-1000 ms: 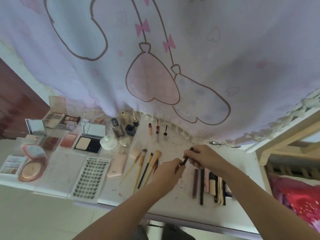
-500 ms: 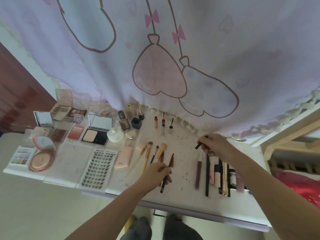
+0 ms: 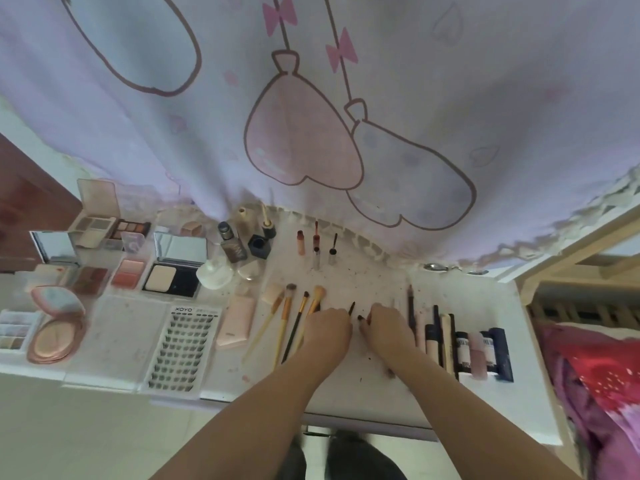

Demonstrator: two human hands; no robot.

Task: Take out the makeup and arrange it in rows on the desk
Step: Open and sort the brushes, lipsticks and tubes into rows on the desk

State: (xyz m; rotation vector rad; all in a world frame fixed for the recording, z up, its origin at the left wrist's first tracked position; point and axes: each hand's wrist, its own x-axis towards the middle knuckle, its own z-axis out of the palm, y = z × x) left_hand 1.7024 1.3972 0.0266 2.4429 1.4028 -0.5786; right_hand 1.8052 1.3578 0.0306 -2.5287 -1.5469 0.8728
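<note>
In the head view, a white desk (image 3: 363, 393) is seen from above, with a pale lilac curtain (image 3: 346, 98) printed with pink and lilac heart balloons hung behind it. The makeup is laid out in rows across the desk.

Both hands are lowered to the desk near its middle, side by side. The left hand (image 3: 327, 329) is curled, knuckles up, over the lower end of a thin dark pencil (image 3: 351, 308), whose tip is seen sticking out just above the fingers; the pencil appears to be pinched. The right hand (image 3: 386, 327) is curled too, with a small dark cap (image 3: 361, 318) seen at its fingertips; whether the cap is gripped or only touched cannot be told.

Just left of the left hand, four makeup brushes (image 3: 287, 320) with pale wooden handles are laid side by side, and a pink tube (image 3: 237, 322) lies beside them. Just right of the right hand, a row of pencils, sticks and dark tubes (image 3: 460, 341) is lined up.

Further left, an eyelash tray (image 3: 180, 348), a round pink compact (image 3: 57, 327) and open powder and eyeshadow palettes (image 3: 173, 271) are set out. Small bottles (image 3: 235, 244) and lip glosses (image 3: 315, 242) are stood along the curtain's hem.
</note>
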